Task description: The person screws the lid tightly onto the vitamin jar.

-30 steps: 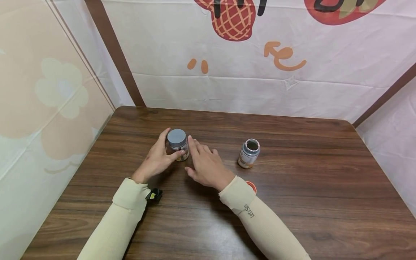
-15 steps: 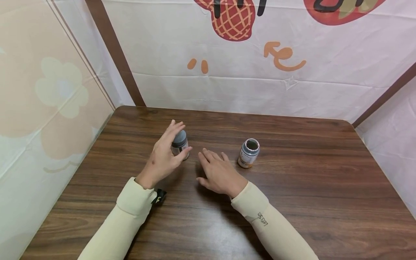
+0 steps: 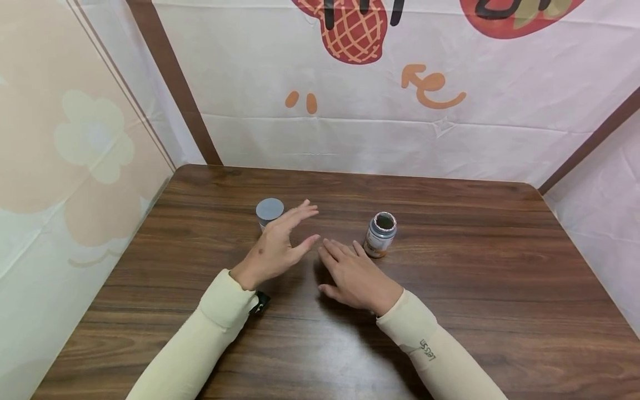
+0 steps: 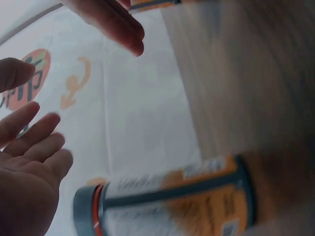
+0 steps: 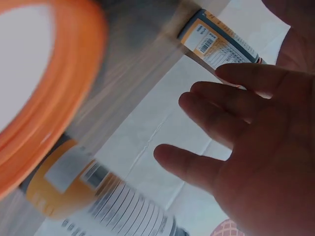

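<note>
A capped jar with a grey-blue lid point(image 3: 270, 209) stands at the left of the table, partly hidden behind my left hand point(image 3: 275, 244). That hand touches nothing, its fingers extended and thumb spread. In the left wrist view the capped jar point(image 4: 172, 201) appears close beside the hand. My right hand point(image 3: 357, 278), palm down with fingers extended, holds nothing. It is nearest to a lidless jar point(image 3: 380, 236), whose dark inside shows through its mouth. An orange-rimmed round piece point(image 5: 81, 54) lies close to the right wrist camera; in the head view my right arm hides it.
Both jars stand upright on a brown wooden table point(image 3: 475, 266). A white printed cloth point(image 3: 240, 139) hangs behind the table's back edge, with more cloth at both sides. A small black device point(image 3: 261, 303) sits at my left wrist.
My left hand has let go of the capped jar and moved right, in front of it. My right hand has drawn away from that jar, rightward and nearer to me. Both jars have stayed put.
</note>
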`<state>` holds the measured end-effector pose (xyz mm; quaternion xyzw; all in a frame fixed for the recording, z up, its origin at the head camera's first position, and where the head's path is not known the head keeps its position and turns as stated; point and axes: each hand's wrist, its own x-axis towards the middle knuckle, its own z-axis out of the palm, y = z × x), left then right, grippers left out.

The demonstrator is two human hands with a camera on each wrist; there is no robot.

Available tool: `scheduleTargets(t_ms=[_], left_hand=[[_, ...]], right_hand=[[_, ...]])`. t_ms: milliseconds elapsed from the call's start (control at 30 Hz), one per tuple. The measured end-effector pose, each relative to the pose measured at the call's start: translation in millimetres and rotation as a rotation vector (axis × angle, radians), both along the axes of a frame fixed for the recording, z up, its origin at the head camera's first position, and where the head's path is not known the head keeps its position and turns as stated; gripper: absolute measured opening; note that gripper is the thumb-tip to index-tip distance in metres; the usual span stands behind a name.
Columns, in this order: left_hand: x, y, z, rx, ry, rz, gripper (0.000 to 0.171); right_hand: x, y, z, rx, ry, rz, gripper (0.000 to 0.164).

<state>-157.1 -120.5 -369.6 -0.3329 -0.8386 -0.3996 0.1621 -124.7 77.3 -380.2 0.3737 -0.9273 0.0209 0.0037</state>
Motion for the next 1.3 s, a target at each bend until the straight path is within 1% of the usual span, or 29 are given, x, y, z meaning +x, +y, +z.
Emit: scheduleTargets(t_ms=[233, 333, 467, 567, 733, 833, 967, 1167, 1300], left_hand=[[-9.6, 19, -16.6, -0.029, -0.162, -0.06, 0.05], [-14.0, 30, -21.6, -0.049, -0.225, -0.085, 0.053], [-20.2, 46, -25.2, -0.045, -0.284, -0.091, 0.057], [-25.6, 57, -26.9, -0.017, -0.295, -0.104, 0.058], [-31.3, 70, -30.2, -0.004, -0.345, -0.141, 0.062], [-33.1, 75, -30.8, -0.02, -0.389, -0.135, 0.066], [-35.9, 79, -29.6, -0.047, -0.413, -0.115, 0.07], [-39.2, 87, -25.7, -0.137, -0.423, -0.108, 0.076], [-42.1, 95, -24.2, -0.161, -0.421, -0.12, 0.077]], right_hand=[[6.8, 18, -4.3, -0.025, -0.017, 0.033, 0.067], [7.5, 25, -6.3, -0.046, 0.02, 0.062, 0.064], [7.4, 33, -10.7, -0.085, 0.074, 0.112, 0.06], [7.1, 38, -14.1, -0.11, 0.086, 0.135, 0.06], [8.0, 46, -17.6, -0.131, 0.086, 0.134, 0.06], [8.7, 51, -18.5, -0.129, 0.089, 0.126, 0.06], [9.0, 58, -19.4, -0.131, 0.098, 0.126, 0.061], [11.3, 68, -21.1, -0.14, 0.097, 0.132, 0.064], [13.6, 74, -22.5, -0.143, 0.077, 0.112, 0.067]])
